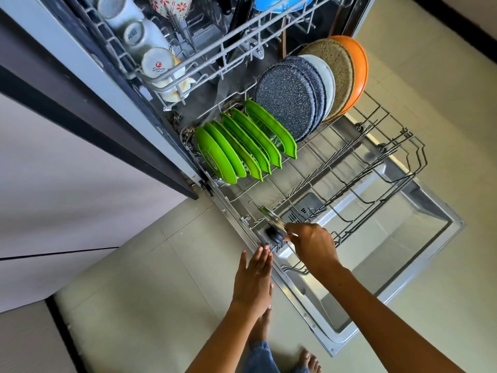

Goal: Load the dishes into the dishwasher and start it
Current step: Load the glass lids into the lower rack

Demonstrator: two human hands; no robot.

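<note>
The dishwasher stands open with its door folded flat and the lower rack pulled out over it, which exposes every tine row for loading from above. The right hand grips a glass pot lid by its rim, fingers curled round the edge, and holds it on edge at the front left corner of the lower rack, knob facing the left rim; the upright attitude suits a slot between tines, where water can reach both faces and drain off. The left hand is relaxed with straight fingers, the fingertips at the left edge of the door just beside the knob, apparently to steady or guide the lid; actual contact cannot be confirmed. Toward the rear left of the rack, green plates stand in a row, each in its own slot, and behind them dark speckled plates, a tan plate and an orange one lean in sequence. Cups sit mouth down along the left edge of the upper rack so they do not collect water. The front and right portions of the lower rack remain unfilled, so loading appears partly complete and starting is not yet due.
</note>
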